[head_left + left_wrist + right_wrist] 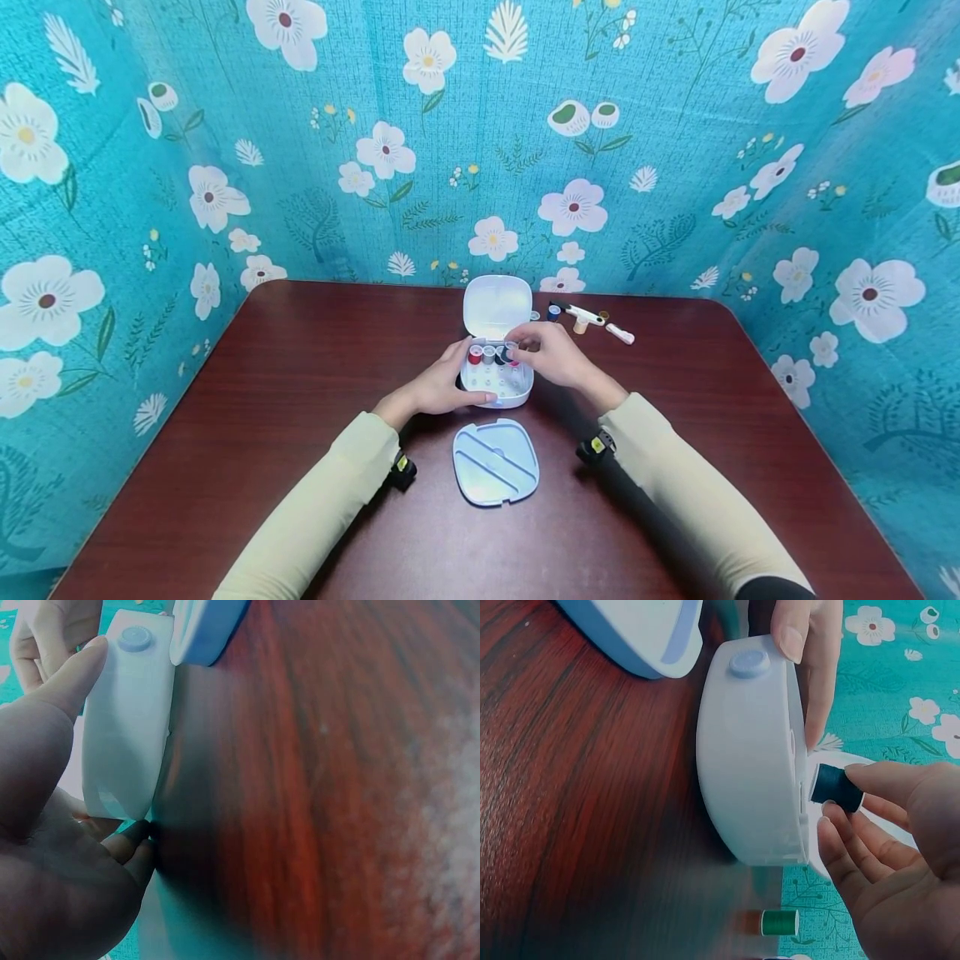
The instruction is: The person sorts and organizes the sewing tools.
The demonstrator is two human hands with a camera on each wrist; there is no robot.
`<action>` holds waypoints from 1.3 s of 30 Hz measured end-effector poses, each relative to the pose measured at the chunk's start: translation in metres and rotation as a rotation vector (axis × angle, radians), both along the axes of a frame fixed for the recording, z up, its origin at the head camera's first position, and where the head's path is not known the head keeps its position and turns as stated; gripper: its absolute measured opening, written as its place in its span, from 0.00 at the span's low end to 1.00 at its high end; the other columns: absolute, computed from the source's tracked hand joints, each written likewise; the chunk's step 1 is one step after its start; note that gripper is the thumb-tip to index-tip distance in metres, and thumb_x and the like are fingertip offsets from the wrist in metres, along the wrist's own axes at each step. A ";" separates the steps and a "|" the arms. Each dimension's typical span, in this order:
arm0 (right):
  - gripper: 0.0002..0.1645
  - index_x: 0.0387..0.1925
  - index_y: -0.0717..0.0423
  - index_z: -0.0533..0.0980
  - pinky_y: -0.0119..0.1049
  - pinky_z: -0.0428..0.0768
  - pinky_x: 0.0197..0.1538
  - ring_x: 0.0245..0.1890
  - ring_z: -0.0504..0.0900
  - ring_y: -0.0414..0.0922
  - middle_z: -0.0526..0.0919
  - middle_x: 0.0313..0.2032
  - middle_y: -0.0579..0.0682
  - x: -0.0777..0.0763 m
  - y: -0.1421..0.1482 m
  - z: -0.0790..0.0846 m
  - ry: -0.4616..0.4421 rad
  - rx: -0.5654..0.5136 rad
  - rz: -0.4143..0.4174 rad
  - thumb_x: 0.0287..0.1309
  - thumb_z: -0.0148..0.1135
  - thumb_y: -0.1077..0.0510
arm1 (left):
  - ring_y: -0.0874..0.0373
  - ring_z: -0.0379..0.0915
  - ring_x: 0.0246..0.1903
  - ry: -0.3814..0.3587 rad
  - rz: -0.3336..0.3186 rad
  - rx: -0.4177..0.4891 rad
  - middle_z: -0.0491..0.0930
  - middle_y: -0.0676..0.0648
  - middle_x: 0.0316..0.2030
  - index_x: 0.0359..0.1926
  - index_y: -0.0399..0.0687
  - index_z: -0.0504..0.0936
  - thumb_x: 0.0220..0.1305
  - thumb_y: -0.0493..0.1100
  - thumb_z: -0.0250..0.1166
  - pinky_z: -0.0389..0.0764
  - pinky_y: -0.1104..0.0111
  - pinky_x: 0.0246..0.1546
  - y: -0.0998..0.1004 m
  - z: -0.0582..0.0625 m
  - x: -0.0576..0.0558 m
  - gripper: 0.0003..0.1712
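A white sewing box (512, 402) stands on the table with its lid (497, 305) raised at the back. My left hand (438, 388) holds the box at its left side, thumb (79, 679) on the front rim and fingers round the side. Between thumb and fingers of my right hand (557, 357) I pinch a dark thread spool (835, 787), over the right part of the box. In the box's back row stand a red spool (476, 356), a grey spool (489, 355) and a dark one, partly hidden by my right hand. Small pegs show in front of them.
A pale blue tray (480, 467) with diagonal ridges lies in front of the box. Behind it to the right are a blue spool (553, 313), a beige spool (580, 327), a white tool (587, 314) and a small white piece (620, 334). A floral curtain (420, 167) hangs behind the table.
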State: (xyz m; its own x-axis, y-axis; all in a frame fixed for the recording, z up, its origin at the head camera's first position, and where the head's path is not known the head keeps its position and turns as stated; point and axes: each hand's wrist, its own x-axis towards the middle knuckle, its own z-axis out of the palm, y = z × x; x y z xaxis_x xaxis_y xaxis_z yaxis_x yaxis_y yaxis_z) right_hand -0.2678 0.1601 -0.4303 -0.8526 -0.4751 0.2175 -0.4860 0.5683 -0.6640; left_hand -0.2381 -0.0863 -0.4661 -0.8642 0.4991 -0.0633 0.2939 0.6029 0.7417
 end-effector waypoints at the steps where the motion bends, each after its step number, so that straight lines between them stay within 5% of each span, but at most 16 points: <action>1: 0.13 0.48 0.62 0.85 0.44 0.82 0.45 0.40 0.84 0.47 0.89 0.42 0.54 0.000 -0.001 0.001 -0.002 0.001 0.003 0.62 0.69 0.64 | 0.47 0.54 0.74 0.000 -0.001 -0.002 0.47 0.40 0.78 0.83 0.46 0.38 0.59 0.62 0.75 0.60 0.54 0.73 0.000 0.000 0.000 0.68; 26: 0.13 0.47 0.61 0.86 0.41 0.83 0.43 0.37 0.82 0.46 0.87 0.42 0.52 -0.002 -0.022 -0.006 0.036 0.066 0.062 0.60 0.72 0.64 | 0.47 0.55 0.73 0.005 -0.009 0.007 0.47 0.39 0.78 0.82 0.43 0.39 0.61 0.62 0.73 0.60 0.52 0.73 0.000 0.003 0.000 0.66; 39: 0.12 0.45 0.64 0.86 0.36 0.80 0.38 0.34 0.79 0.44 0.84 0.39 0.54 0.003 -0.032 -0.009 0.137 0.118 0.129 0.59 0.71 0.67 | 0.46 0.56 0.73 0.001 -0.014 0.018 0.46 0.39 0.79 0.82 0.45 0.38 0.61 0.62 0.73 0.61 0.52 0.72 0.000 0.001 0.001 0.67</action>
State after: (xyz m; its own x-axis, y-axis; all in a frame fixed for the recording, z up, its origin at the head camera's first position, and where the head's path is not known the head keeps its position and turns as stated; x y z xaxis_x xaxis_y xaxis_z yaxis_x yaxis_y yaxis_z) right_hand -0.2653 0.1285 -0.4396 -0.7495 -0.6073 0.2635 -0.6408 0.5656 -0.5190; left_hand -0.2369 -0.0864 -0.4653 -0.8570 0.5126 -0.0534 0.3031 0.5850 0.7523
